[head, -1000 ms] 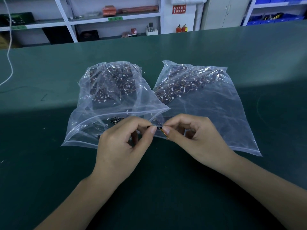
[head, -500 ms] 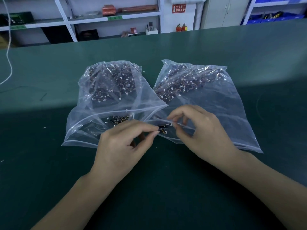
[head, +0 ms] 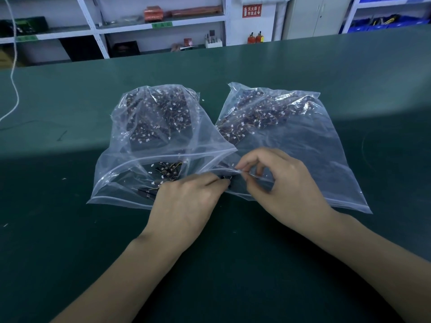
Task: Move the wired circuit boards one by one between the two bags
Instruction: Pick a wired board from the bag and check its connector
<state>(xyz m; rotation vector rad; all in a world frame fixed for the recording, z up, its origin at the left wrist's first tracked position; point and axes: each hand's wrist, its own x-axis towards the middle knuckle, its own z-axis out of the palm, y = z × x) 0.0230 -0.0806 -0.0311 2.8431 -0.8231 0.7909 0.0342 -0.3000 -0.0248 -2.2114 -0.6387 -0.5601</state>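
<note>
Two clear zip bags lie side by side on the green table. The left bag [head: 121, 164] and the right bag [head: 326, 145] each hold several dark circuit boards with thin wires and white plugs. My left hand [head: 186, 201] pinches one small wired circuit board [head: 226, 178] at the mouth of the right bag. My right hand [head: 279, 183] pinches the upper lip of the right bag's opening and holds it lifted. A few loose boards [head: 166, 170] lie near the left bag's open mouth.
The green table [head: 233, 264] stretches wide around the bags. A white cable [head: 14, 73] hangs at the far left. Behind the table's far edge stand white shelves [head: 161, 24] with boxes and blue bins [head: 384, 19].
My right hand let go of the board and took hold of the right bag's lip. My left hand carried the board forward and right to that bag's mouth.
</note>
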